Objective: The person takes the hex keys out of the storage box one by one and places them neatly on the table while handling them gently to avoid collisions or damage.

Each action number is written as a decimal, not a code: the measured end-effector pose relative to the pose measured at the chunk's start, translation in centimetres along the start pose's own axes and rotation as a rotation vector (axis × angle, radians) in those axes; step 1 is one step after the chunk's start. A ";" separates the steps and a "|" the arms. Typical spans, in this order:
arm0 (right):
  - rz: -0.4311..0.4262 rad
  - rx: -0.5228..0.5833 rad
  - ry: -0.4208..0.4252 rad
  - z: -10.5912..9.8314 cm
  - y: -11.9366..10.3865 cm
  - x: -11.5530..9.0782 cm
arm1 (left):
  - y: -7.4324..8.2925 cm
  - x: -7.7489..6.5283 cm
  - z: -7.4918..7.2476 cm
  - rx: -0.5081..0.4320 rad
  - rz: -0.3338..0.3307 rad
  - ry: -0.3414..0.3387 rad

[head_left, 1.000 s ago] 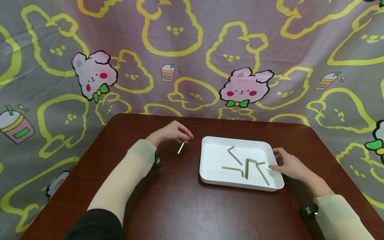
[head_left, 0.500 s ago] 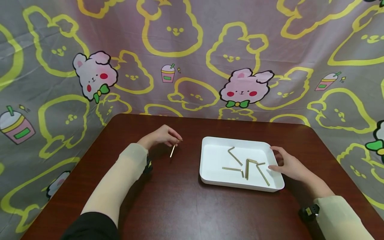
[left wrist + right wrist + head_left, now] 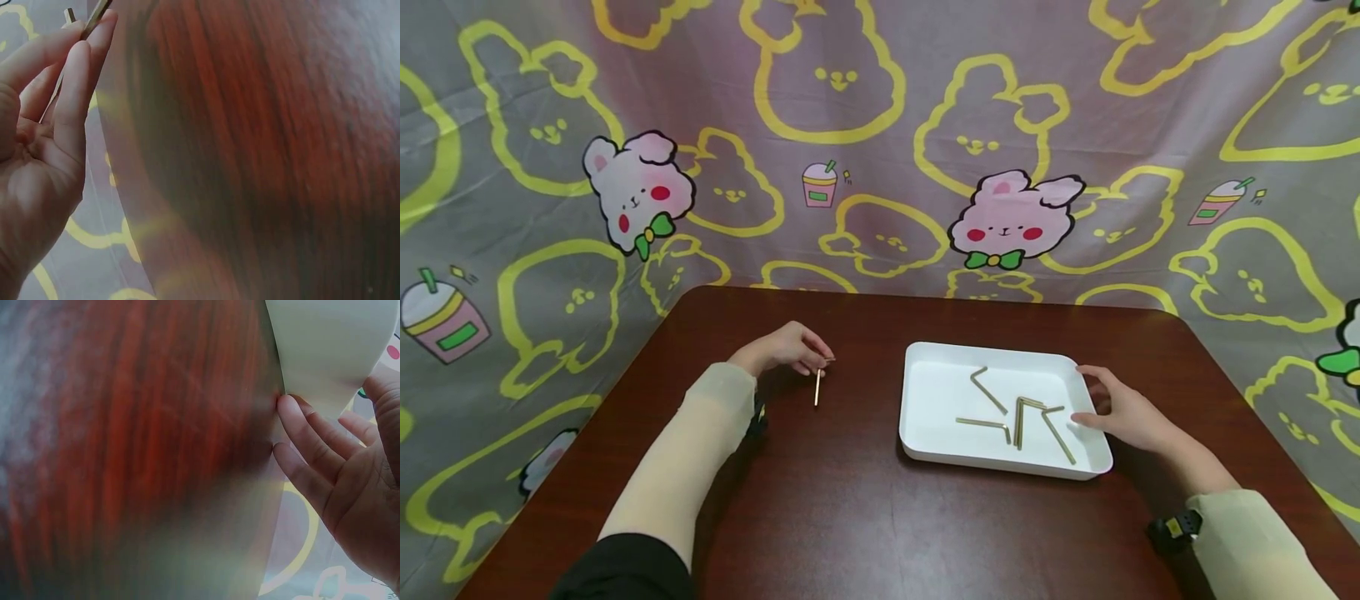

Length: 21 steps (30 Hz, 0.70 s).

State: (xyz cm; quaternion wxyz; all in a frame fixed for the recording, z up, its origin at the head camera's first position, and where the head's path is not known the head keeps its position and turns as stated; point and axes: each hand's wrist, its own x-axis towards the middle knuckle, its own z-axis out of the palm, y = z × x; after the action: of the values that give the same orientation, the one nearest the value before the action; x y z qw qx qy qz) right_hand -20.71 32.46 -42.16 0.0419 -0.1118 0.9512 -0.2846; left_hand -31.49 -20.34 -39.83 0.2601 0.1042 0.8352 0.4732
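Across the back hangs a grey-pink fabric backdrop (image 3: 850, 87) with yellow animal outlines, three printed drink cups (image 3: 445, 318) and two whole printed rabbit heads (image 3: 640, 193), more being cut off at the edges. Before it stands a dark reddish-brown wood-grain counter (image 3: 827, 500).

At left, an arm in a black sleeve (image 3: 628, 567) over a cream sleeve (image 3: 673, 467) with a small black wrist device (image 3: 758, 417) reaches forward. Its left hand (image 3: 786, 346) pinches one brass-coloured, L-shaped metal rod (image 3: 817, 390) between thumb and fingertips, over the counter, left of and apart from the tray; the long leg points down.

Right of centre, one shallow white rectangular tray (image 3: 931, 392) with rounded corners sits on the counter. In it lie at least four matching L-shaped rods: one farther back (image 3: 988, 394), one nearer at left (image 3: 981, 422), one in the middle (image 3: 1018, 425), thick enough that I cannot tell whether it is two together, and one at right (image 3: 1059, 437).

At far right, the right hand (image 3: 1123, 412) grasps the tray's right edge, thumb on the rim, fingers outside.
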 end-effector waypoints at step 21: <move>0.008 0.005 -0.007 -0.1 -0.4 -0.1 | -2.4 -0.6 -1.2 0.211 -0.021 0.120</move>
State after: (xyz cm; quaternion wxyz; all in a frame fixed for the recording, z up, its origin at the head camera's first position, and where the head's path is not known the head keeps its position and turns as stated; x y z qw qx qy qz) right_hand -20.53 32.26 -41.86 0.0465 -0.1090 0.9508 -0.2863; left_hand -31.47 -22.74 -41.20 0.2022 0.0935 0.8954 0.3855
